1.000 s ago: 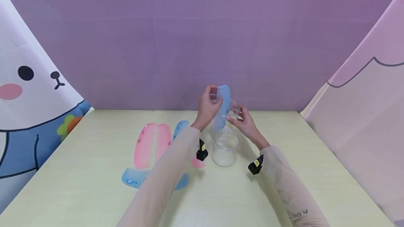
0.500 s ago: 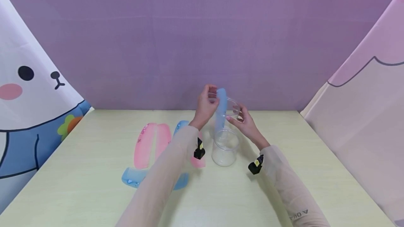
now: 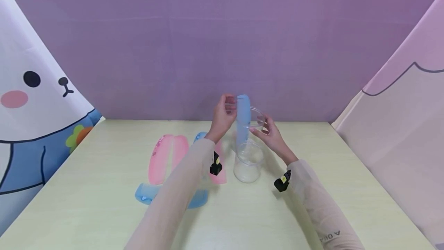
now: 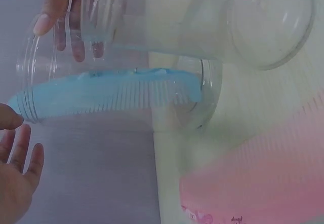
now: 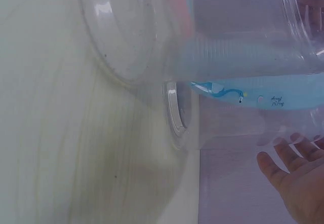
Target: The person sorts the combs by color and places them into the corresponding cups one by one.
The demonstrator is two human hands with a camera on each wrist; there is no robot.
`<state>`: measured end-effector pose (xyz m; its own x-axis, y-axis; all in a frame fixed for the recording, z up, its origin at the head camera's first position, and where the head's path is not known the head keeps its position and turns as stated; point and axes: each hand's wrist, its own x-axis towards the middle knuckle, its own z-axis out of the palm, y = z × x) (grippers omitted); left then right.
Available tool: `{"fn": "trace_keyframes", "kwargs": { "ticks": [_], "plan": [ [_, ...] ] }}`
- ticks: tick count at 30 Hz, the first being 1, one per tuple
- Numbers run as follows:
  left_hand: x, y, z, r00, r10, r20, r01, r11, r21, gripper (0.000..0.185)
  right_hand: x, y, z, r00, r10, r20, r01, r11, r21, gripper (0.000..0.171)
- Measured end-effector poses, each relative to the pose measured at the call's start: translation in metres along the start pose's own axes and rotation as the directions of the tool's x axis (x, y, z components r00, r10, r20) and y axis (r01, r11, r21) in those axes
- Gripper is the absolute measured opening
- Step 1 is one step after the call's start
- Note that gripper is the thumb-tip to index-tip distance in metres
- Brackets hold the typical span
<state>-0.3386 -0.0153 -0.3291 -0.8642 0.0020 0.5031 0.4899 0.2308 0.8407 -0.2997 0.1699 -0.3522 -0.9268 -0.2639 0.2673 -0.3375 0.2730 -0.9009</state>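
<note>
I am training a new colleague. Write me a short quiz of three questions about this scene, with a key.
1. The comb standing in the rear cup is: A pink, B blue, C green?
2. True or false: pink combs lie flat on the table.
3. Fill in: counting the front cup, ___ clear cups are in view.
Key: 1 B; 2 true; 3 two.

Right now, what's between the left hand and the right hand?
In the head view, the upright blue comb standing in a clear cup lies between the left hand and right hand. A second clear cup stands on the table just below.
</note>
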Motion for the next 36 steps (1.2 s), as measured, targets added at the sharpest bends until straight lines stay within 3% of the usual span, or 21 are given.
{"fn": "trace_keyframes", "kwargs": {
  "ticks": [4,10,16,23,30,36],
  "plan": [
    [-0.002,-0.005,-0.005,1.0,0.016,0.023,-0.016,1.0,-0.003,0.046,0.003,0.007,-0.001,1.0,0.006,-0.001,-0.006,1.0,0.012,0.074],
    [-0.009,-0.015,-0.017,0.995,-0.02,0.095,0.018,1.0,0.019,0.046,0.01,0.026,-0.003,1.0,-0.019,-0.004,0.019,1.0,0.006,0.074],
    [-0.017,-0.023,-0.036,0.988,-0.028,0.153,0.008,0.991,0.13,0.049,0.009,0.024,-0.003,1.0,-0.016,0.007,0.016,1.0,0.021,0.073],
    [-0.028,-0.035,-0.059,0.978,-0.095,0.184,0.04,0.959,0.282,0.051,0.0,0.0,-0.001,1.0,0.005,0.013,-0.005,1.0,0.006,0.072],
    [-0.036,-0.051,-0.074,0.973,-0.136,0.189,0.055,0.922,0.384,0.052,-0.001,-0.001,0.0,1.0,0.014,0.011,-0.014,1.0,-0.007,0.074],
    [-0.044,-0.056,-0.082,0.951,-0.235,0.202,0.122,0.883,0.454,0.055,0.004,0.008,-0.003,1.0,0.014,0.015,-0.014,1.0,0.015,0.075]
  ]
}}
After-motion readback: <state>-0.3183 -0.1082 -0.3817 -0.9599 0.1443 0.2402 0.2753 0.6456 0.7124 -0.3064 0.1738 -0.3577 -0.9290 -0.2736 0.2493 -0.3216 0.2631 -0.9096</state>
